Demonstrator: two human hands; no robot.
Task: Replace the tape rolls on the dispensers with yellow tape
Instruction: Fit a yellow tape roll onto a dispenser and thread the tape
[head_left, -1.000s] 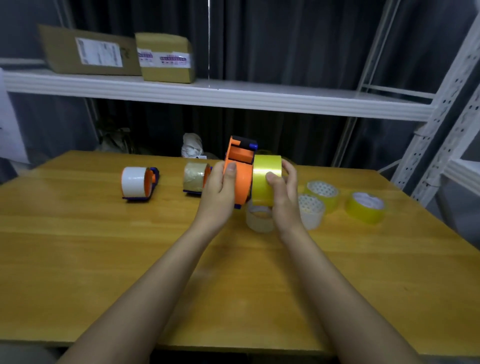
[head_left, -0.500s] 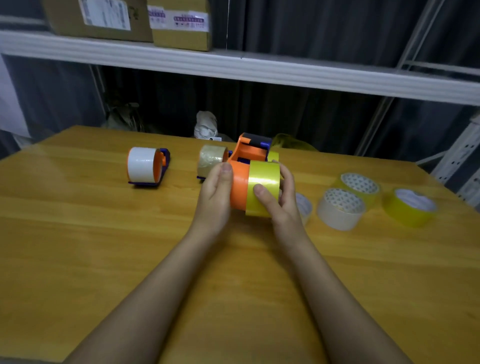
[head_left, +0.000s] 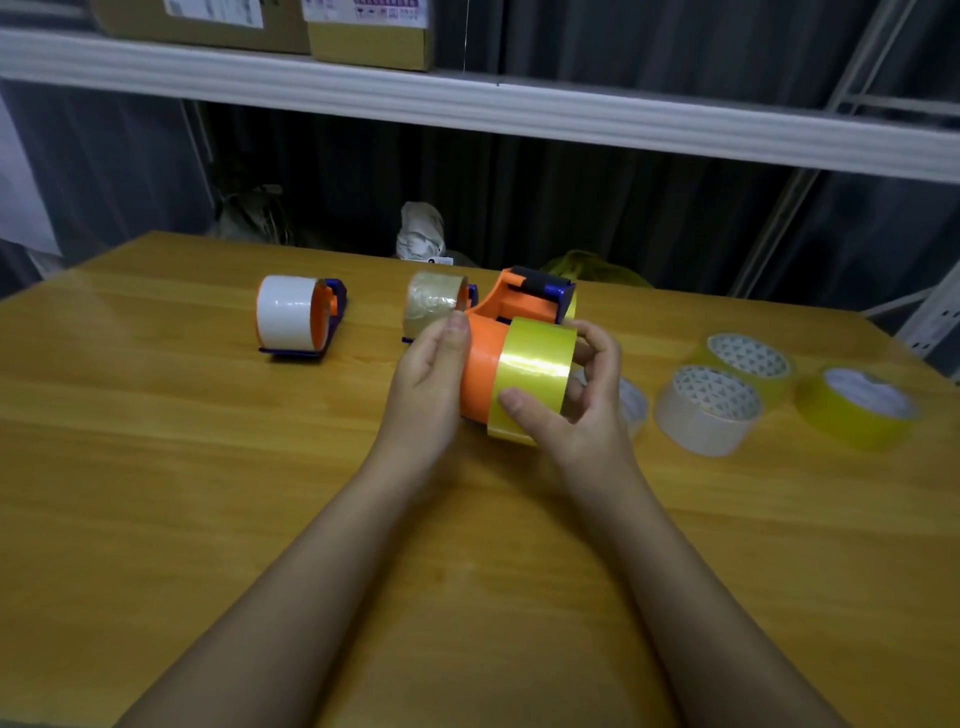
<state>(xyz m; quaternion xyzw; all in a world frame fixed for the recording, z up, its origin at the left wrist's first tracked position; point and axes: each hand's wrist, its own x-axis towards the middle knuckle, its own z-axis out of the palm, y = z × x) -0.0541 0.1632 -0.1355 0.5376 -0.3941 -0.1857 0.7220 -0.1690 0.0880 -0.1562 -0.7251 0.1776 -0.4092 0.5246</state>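
both hands (head_left: 566, 400) hold orange dispenser (head_left: 480, 364); box labels (head_left: 392, 9) unreadable.

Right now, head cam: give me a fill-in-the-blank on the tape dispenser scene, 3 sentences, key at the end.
1. The right hand grips a roll of ____ tape against the orange dispenser, which the left hand holds.
2. The far-left dispenser on the table carries a ____ roll.
3. The loose rolls lie on the person's ____ side, among them an off-white roll.

Missing words: yellow; white; right
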